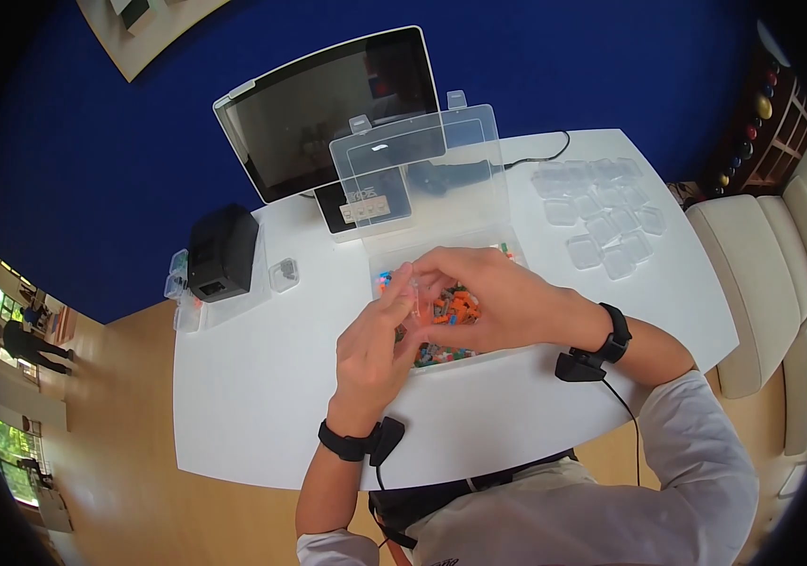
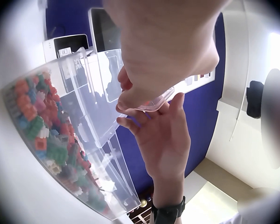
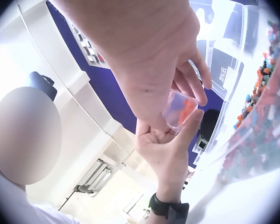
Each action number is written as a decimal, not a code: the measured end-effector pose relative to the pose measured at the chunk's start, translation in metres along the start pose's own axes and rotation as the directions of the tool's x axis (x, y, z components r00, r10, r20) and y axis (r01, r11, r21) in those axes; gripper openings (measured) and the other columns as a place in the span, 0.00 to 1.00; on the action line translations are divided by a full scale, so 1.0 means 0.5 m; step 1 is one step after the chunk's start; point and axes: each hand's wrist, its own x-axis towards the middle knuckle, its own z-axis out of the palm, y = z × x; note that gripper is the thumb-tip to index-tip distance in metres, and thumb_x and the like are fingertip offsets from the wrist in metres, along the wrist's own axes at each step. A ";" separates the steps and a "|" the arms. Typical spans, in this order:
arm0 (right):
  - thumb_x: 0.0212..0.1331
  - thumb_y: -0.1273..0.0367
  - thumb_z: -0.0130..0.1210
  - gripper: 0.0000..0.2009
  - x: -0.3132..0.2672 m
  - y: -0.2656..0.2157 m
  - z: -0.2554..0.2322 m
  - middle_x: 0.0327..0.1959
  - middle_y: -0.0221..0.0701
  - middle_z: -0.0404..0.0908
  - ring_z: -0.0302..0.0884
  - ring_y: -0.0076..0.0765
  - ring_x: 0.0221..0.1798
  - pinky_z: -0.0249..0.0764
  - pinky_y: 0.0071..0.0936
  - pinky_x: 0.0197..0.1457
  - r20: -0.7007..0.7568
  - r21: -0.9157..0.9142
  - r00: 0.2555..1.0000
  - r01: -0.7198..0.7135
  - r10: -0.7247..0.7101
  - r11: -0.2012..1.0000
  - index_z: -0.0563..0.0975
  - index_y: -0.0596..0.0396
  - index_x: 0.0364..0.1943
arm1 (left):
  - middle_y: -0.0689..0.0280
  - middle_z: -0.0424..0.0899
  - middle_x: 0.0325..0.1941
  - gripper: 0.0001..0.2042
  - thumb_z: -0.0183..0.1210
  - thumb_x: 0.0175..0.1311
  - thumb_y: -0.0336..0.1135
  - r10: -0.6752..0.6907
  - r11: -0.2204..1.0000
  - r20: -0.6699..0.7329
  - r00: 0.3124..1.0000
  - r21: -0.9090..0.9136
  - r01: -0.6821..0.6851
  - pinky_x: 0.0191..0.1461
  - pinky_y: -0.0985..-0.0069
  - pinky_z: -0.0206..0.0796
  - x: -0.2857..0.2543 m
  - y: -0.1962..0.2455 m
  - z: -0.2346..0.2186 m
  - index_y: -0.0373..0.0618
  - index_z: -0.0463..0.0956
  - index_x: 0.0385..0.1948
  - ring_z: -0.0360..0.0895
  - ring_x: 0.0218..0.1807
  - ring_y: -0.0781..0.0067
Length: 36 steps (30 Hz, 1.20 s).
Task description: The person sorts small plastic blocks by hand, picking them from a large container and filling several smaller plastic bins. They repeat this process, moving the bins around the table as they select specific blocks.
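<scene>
Both hands meet above a clear plastic bin [image 1: 486, 360] of small coloured toy bricks [image 1: 457, 305]. Between them is a small clear plastic box [image 3: 175, 109] with orange pieces inside. My left hand [image 1: 370, 351] grips the box from the left, its thumb along one side in the right wrist view. From the other side my right hand [image 1: 507, 294] curls its fingers around the box. In the left wrist view the left hand covers much of the box [image 2: 155, 103]. The bin's hinged clear lid [image 1: 470, 132] stands upright behind.
Several small clear boxes [image 1: 602, 226] lie at the table's right. A black device [image 1: 222, 250] stands at the left, with one small box [image 1: 284, 274] beside it and more small containers [image 1: 186, 316] along the edge. A monitor [image 1: 328, 113] stands behind the bin.
</scene>
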 end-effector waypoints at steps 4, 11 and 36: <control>0.66 0.67 0.82 0.31 0.000 0.004 0.002 0.55 0.43 0.94 0.96 0.45 0.60 0.89 0.38 0.69 0.005 -0.020 1.000 -0.001 0.001 1.000 0.79 0.62 0.69 | 0.41 0.90 0.72 0.28 0.80 0.52 0.15 0.014 0.999 0.004 1.000 0.043 -0.014 0.59 0.68 0.90 0.001 0.004 0.005 0.37 0.82 0.57 0.98 0.56 0.55; 0.67 0.69 0.80 0.28 0.003 -0.004 -0.023 0.57 0.43 0.94 0.96 0.47 0.61 0.89 0.39 0.70 0.088 0.076 0.996 0.000 -0.006 0.997 0.79 0.61 0.66 | 0.41 0.90 0.71 0.25 0.80 0.57 0.14 0.008 1.000 -0.014 1.000 0.009 -0.008 0.57 0.71 0.90 0.001 0.009 0.010 0.38 0.82 0.56 0.97 0.59 0.53; 0.64 0.69 0.81 0.25 0.010 -0.004 -0.037 0.52 0.41 0.94 0.95 0.37 0.57 0.90 0.33 0.67 0.071 0.171 0.995 -0.084 0.073 0.982 0.81 0.61 0.60 | 0.45 0.92 0.71 0.23 0.82 0.59 0.18 -0.024 0.998 -0.110 0.994 -0.058 0.017 0.55 0.73 0.91 0.002 0.002 0.016 0.40 0.82 0.53 0.99 0.57 0.59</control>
